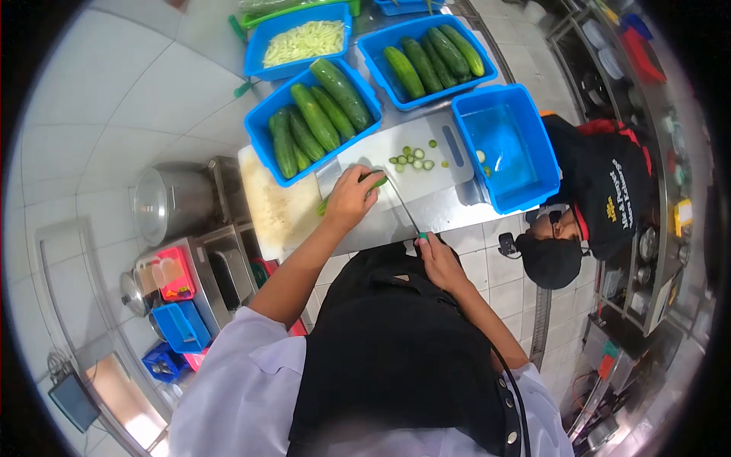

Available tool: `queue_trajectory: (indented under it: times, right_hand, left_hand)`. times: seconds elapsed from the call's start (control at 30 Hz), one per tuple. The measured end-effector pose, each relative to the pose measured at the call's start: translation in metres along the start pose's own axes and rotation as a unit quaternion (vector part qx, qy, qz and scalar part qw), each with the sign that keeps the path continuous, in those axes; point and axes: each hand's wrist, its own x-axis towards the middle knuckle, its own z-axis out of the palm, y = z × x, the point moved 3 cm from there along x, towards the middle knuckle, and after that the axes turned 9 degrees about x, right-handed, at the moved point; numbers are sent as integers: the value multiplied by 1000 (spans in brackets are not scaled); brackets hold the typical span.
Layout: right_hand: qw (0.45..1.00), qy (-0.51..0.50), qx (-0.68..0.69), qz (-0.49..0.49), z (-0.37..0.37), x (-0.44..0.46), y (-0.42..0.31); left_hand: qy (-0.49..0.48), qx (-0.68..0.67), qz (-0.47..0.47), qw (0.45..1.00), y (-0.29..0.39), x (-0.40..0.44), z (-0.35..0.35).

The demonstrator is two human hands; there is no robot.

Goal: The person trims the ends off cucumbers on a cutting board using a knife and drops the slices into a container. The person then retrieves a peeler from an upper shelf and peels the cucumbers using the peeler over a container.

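My left hand (353, 199) is wrapped over a cucumber (323, 206) on the white cutting board (453, 174), with part of it hidden under my fingers. At the cucumber's right end stands the blade of a knife (401, 201). My right hand (437, 257) is closed round the knife's green handle near the table's front edge. Several cucumber slices (417, 154) lie on the board to the right of the blade.
Blue tubs of whole cucumbers (261, 156) (373, 65) stand behind the board, with a tub of pale shreds (304, 44) at the back. A blue tub (506, 141) holding a few pieces is at the right. Beyond it, a person in black (601, 190) is close by.
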Motion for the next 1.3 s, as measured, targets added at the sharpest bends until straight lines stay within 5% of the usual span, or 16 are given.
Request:
queue_trajectory:
  times: [0.8,1.0,1.07,1.2,1.3]
  right_hand:
    - [997,31,-71,24,22,33,7]
    - [988,57,-129,58,24,24,14]
    - [986,59,-147,53,19,29,17]
    - [992,84,-99,-6,13,44,22]
    - [994,87,-54,-33,2,45,26]
  left_hand:
    - [60,47,32,997,2,3,10]
    - [-9,59,17,998,-3,1,6]
    - [-37,86,-98,991,-6,-1,8]
    - [-62,93,-111,988,-7,-2,-6]
    - [-13,66,-232,970,-19,-11,-13]
